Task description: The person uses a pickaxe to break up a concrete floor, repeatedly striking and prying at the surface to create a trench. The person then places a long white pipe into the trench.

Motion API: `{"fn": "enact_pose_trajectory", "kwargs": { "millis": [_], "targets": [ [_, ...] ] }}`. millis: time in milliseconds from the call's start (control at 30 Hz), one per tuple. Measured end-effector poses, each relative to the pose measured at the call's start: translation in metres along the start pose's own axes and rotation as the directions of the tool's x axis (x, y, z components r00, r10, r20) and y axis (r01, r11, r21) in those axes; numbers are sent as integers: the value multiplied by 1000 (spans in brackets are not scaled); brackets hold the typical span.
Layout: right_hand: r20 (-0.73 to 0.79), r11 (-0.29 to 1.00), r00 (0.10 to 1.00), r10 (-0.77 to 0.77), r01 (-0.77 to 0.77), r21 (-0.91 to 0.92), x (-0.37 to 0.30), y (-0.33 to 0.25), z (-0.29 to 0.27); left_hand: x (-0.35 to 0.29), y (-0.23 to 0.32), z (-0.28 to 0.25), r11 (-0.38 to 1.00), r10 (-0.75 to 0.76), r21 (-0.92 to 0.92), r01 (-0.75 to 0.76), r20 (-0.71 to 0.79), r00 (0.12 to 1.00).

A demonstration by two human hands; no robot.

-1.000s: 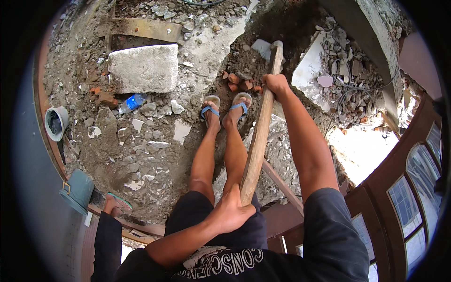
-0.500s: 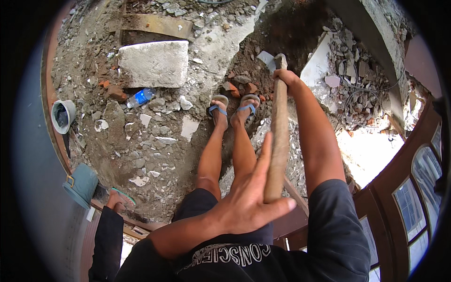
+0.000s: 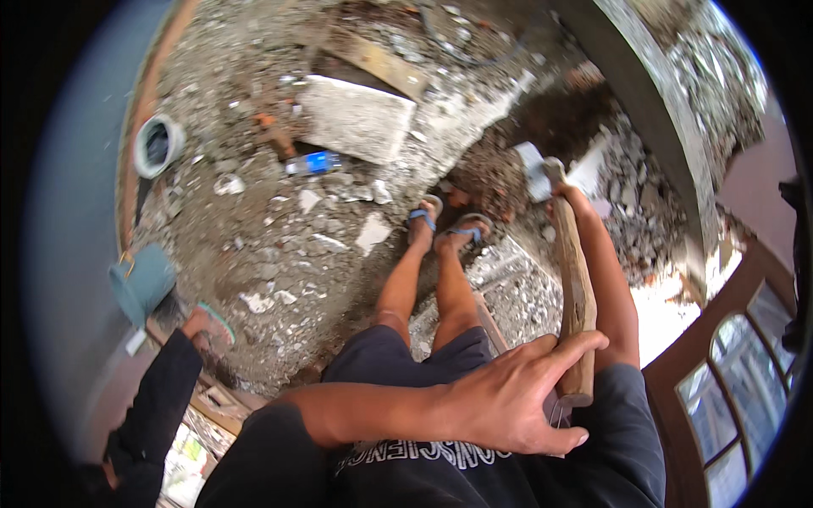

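Head view: both grips on wooden handle (image 3: 574, 279) (left hand (image 3: 508, 402) loosely curled, right hand (image 3: 566, 203) clenched).

Worn wooden-handled hoe (image 3: 572, 279), nearly upright, metal blade over the rubble.

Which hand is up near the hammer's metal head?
The right hand grips the wooden handle just below the metal head; the left hand holds the handle's bottom end.

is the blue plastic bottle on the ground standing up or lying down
Lying down: the blue plastic bottle rests on its side in the rubble beside the concrete slab.
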State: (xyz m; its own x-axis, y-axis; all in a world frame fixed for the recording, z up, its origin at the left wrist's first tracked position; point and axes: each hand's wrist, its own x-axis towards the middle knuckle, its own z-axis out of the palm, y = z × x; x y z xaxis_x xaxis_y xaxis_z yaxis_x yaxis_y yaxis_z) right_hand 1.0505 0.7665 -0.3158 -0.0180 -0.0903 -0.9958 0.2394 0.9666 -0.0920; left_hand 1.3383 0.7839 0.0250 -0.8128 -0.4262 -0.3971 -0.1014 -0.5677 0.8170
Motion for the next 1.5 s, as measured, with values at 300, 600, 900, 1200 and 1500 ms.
{"fn": "enact_pose_trajectory", "kwargs": {
  "millis": [300, 600, 900, 1200, 1500],
  "targets": [
    [-191, 789, 939, -286, 344, 509, -154, 52, 266, -296, 79, -94, 975, -80, 67, 212, -783, 616],
    [56, 886, 935, -350, 311, 344, -252, 129, 475, -522, -19, -84, 944, -97, -179, 278, -953, -286],
    [-169, 803, 855, -490, 519, 294, -95, 73, 188, -265, -174, -94, 816, -534, -94, 570, -501, 681],
    [-399, 792, 770, -498, 591, 154, 66, -19, 62, 17, -272, -103, 605, -427, 355, 713, -611, 667],
    [-665, 775, 570, -482, 632, -20, 122, 29, 112, -4, -315, -120, 557, -274, 418, 718, -724, 633]
  ]
}}
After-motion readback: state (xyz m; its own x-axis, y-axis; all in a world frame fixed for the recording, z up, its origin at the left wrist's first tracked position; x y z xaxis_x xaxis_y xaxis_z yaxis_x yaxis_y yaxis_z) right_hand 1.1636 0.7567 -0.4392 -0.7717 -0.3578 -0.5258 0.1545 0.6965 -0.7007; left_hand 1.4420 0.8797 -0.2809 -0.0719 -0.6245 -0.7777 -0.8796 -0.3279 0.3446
